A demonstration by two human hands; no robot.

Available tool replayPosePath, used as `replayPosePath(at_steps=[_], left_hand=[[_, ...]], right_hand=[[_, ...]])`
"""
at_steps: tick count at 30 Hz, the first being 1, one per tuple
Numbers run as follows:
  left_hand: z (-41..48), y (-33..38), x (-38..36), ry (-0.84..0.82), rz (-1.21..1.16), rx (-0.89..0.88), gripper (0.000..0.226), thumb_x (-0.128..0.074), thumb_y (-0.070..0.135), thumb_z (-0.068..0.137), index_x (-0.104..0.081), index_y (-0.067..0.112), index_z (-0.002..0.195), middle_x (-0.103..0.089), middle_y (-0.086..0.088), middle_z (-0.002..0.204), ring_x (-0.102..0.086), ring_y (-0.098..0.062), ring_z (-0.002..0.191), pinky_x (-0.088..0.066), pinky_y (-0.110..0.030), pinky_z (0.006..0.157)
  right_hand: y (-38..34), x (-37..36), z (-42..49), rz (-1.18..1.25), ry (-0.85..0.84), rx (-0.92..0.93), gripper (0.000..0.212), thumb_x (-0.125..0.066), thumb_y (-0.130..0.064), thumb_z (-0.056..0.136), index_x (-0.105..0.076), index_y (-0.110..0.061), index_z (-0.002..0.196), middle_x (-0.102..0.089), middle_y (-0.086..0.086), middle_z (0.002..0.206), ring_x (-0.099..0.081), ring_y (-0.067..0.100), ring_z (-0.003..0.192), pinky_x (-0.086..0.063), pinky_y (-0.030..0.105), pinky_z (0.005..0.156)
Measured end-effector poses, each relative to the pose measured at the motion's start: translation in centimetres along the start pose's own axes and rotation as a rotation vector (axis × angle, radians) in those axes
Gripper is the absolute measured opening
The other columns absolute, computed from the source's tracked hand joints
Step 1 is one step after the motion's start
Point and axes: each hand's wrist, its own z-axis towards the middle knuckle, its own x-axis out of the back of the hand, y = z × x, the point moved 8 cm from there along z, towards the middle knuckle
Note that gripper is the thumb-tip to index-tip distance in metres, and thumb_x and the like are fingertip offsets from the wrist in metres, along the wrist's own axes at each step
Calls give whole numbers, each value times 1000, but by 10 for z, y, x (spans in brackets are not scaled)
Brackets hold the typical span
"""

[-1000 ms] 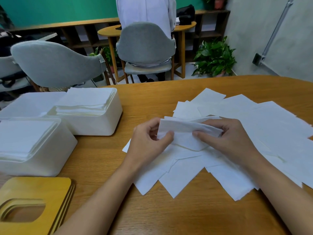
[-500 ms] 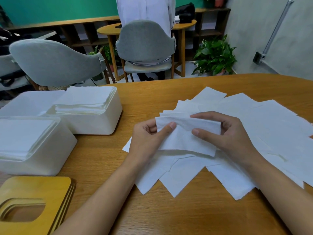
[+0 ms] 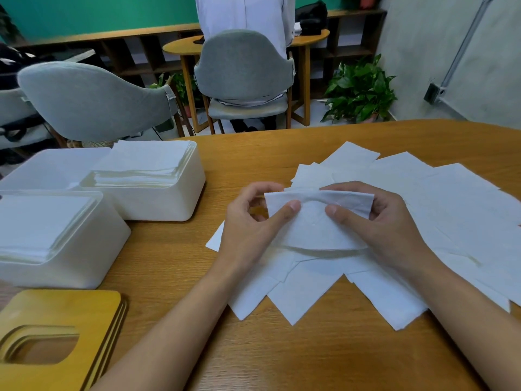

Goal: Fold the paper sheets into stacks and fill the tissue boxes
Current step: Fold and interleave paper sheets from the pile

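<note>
White paper sheet (image 3: 313,228), top folded over

Probably an office: wooden desks (image 3: 315,42), grey chairs (image 3: 242,71), shelving (image 3: 127,60), potted plant (image 3: 359,91).

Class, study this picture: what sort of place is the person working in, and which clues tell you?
Probably an office or shared workroom. A grey padded chair faces a small wooden table, open shelving lines the green wall, and there is a potted plant.
</note>
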Motion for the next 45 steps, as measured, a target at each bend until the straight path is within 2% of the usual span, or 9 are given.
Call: replayPosePath(at_steps=[4, 10, 13, 24, 31, 36, 39, 42, 45], left_hand=[[0, -4, -10, -167, -185, 133, 65, -83, 32, 87, -50, 42, 142, -70, 6, 128, -73, -13, 109, -63, -34, 84], [0, 9, -2, -58, -127, -70, 49, -77, 10, 95, -56, 26, 136, -79, -13, 100, -76, -40, 84, -61, -50, 67], [-1, 10, -1, -23, -95, -124, 49, -79, 10, 93, -56, 24, 134, -79, 0, 103, -77, -30, 88, -62, -48, 72], [-5, 0, -29, -434, 613, -425, 35, -86, 42, 85, -76, 25, 114, -72, 18, 115, -64, 4, 109, -44, -15, 89], [-14, 11, -33, -294, 720, -630, 18, -69, 34, 98, -81, 23, 105, -78, 16, 107, -69, 0, 106, -47, -36, 96], [-13, 27, -20, -153, 632, -710, 19, -65, 28, 103, -80, 22, 113, -78, 16, 111, -71, 1, 105, -48, -23, 92], [-11, 37, -7, -8, 525, -706, 14, -70, 11, 101, -80, 12, 110, -77, 14, 104, -68, 7, 94, -42, -6, 77], [-5, 35, 5, 52, 384, -561, 13, -67, 15, 103, -79, 14, 109, -73, 23, 96, -66, 4, 85, -41, -11, 65], [0, 24, 7, 21, 280, -424, 14, -66, 22, 104, -79, 17, 107, -76, 17, 94, -66, -3, 81, -44, -23, 63]], right_hand=[[-2, 0, 1, 148, -12, -30, 49, -76, -13, 88, -59, -35, 129, -76, 2, 107, -76, 22, 92, -61, 29, 68], [-3, 0, 2, 91, -42, -28, 50, -77, -15, 86, -56, -31, 128, -76, 0, 109, -74, 18, 98, -59, 24, 78], [-1, -3, 4, -111, -91, 21, 16, -76, -10, 91, -81, -21, 102, -79, -9, 104, -71, 8, 104, -51, 18, 88], [18, 30, 8, -168, 184, -43, 32, -65, -6, 99, -81, -31, 108, -76, -19, 114, -67, 2, 110, -52, 30, 93], [14, 24, 9, -206, 133, -9, 36, -60, -2, 100, -80, -29, 113, -74, -21, 119, -62, -3, 121, -48, 29, 107], [13, 27, 9, -214, 128, -10, 40, -55, -2, 103, -78, -32, 114, -73, -20, 123, -68, 3, 99, -48, 14, 79], [7, 21, 8, -187, 68, 6, 20, -62, -25, 103, -78, -29, 114, -75, -15, 121, -63, -1, 77, -43, 11, 73], [7, 9, 6, -56, -56, 9, 65, -62, -65, 93, -76, -3, 109, -76, 9, 107, -70, 25, 103, -50, 40, 91], [4, 1, 4, -104, -91, 31, 56, -69, -69, 85, -65, -16, 67, -53, 6, 61, -53, 18, 61, -44, 28, 63]])
